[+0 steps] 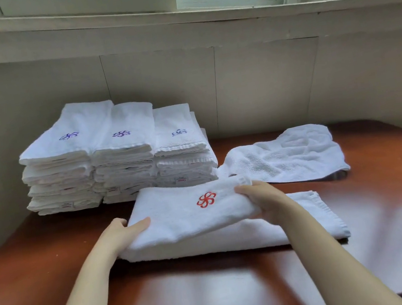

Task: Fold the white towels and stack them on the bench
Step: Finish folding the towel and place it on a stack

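The left grip [121, 229] and right grip [259, 197] each clamp an end of the red-emblem towel [186, 215], folded over itself on the surface [216, 289]. Beyond the left grip stand folded stacks [115, 152]; beyond the right lies a crumpled towel [287, 154].

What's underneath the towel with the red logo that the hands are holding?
A second white towel lies flat under the red-logo towel, on the bench. Its middle is covered, so any logo there is hidden.

Towel stacks [115, 152] block back-left; bench [389, 214] right open.
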{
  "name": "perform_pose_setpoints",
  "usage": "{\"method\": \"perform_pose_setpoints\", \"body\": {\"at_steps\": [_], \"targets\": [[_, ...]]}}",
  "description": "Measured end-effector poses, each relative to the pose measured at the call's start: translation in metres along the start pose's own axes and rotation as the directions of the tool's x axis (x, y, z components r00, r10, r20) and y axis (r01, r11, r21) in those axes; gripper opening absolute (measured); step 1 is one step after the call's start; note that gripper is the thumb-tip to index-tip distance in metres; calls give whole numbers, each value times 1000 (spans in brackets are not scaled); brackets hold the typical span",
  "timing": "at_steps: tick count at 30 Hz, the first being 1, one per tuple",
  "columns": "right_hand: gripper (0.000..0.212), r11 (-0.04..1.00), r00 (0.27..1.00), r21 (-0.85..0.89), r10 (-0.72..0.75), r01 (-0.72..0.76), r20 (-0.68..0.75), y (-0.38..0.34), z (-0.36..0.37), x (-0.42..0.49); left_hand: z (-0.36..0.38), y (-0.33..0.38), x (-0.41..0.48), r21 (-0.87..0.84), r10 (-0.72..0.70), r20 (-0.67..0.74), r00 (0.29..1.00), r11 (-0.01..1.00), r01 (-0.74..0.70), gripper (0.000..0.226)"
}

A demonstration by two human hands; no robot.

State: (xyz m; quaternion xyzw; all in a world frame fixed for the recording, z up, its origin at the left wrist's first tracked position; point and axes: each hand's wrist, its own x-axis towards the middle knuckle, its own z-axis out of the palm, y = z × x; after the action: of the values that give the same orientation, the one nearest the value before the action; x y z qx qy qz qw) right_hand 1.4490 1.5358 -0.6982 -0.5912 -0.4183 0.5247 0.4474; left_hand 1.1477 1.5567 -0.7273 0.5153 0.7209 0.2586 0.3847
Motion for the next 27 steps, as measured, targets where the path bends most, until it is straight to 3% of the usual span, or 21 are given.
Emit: {"method": "perform_pose_setpoints", "body": {"at_steps": [6, 8, 10, 12, 16, 22, 27], "targets": [[10, 997, 991, 77, 8, 2, -134, -10, -52, -8, 13, 6, -5, 57, 68, 42, 997, 996, -70, 84], [13, 997, 993, -71, 32, -40, -117, -3, -68, -13, 18, 10, -7, 76, 89, 63, 994, 993, -94, 83], [9, 937, 991, -329, 84, -113, -102, 11, -73, -18, 23, 14, -8, 55, 122, 90, 988, 990, -127, 74], [7, 874, 986, -462, 91, -148, -142, 23, -72, -18, 27, 16, -10, 19, 152, 103, 983, 988, -155, 63], [23, 812, 964, -570, -38, -124, -264, 33, -68, -8, 30, 17, -11, -37, 162, 86, 983, 986, -160, 66], [4, 769, 936, -639, -218, -9, -277, 42, -56, 1, 34, 16, -12, -76, 145, 96, 985, 987, -139, 61], [10, 772, 892, -631, -335, 76, -302, 32, -52, 2, 34, 13, -10, -94, 167, 91, 982, 983, -159, 52]]}}
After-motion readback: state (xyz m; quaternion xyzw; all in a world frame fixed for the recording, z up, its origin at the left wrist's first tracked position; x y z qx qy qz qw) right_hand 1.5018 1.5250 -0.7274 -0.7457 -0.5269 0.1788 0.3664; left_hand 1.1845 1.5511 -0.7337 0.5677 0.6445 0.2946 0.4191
